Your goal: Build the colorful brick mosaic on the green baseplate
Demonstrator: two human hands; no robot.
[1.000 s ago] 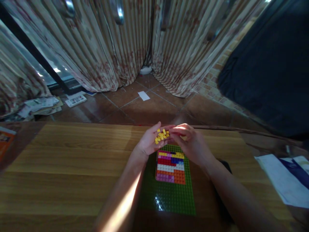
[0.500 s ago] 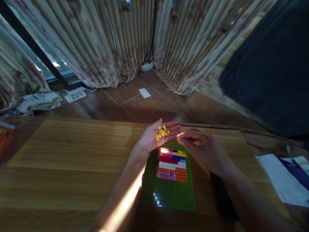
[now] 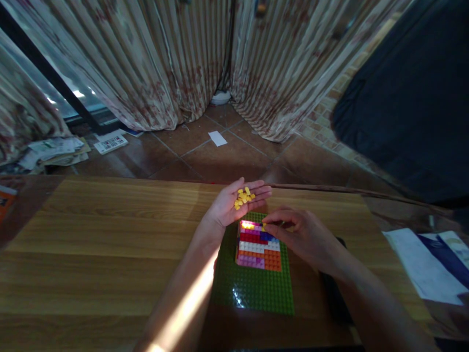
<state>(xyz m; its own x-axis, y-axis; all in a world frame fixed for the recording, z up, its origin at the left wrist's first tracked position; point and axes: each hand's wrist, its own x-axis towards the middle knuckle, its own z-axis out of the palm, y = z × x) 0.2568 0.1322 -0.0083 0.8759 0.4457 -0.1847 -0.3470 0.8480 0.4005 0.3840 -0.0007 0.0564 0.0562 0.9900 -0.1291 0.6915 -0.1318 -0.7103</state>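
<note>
My left hand [image 3: 229, 203] lies palm up with its fingers stretched out, above the far left corner of a green studded baseplate [image 3: 262, 293]. On its palm rests a small heap of yellow toy bricks [image 3: 244, 197]. A block of coloured bricks [image 3: 251, 248] in pink, red, blue, white, orange and purple rows sits on the baseplate. My right hand [image 3: 296, 230] pinches a small yellow brick [image 3: 264, 225] at the far right part of that block. Its fingers partly hide the bricks there; I cannot tell if the pinched brick touches them.
The baseplate lies on a wooden table [image 3: 102, 254]. A dark flat object [image 3: 335, 298] is under my right forearm. Papers [image 3: 421, 264] lie at the right. Beyond the table's far edge are a tiled floor, striped curtains [image 3: 146, 63] and a dark covered shape [image 3: 406, 102].
My right hand has moved down and left, from beside the left fingertips to the far right part of the brick block. The left hand stays palm up with the yellow bricks.
</note>
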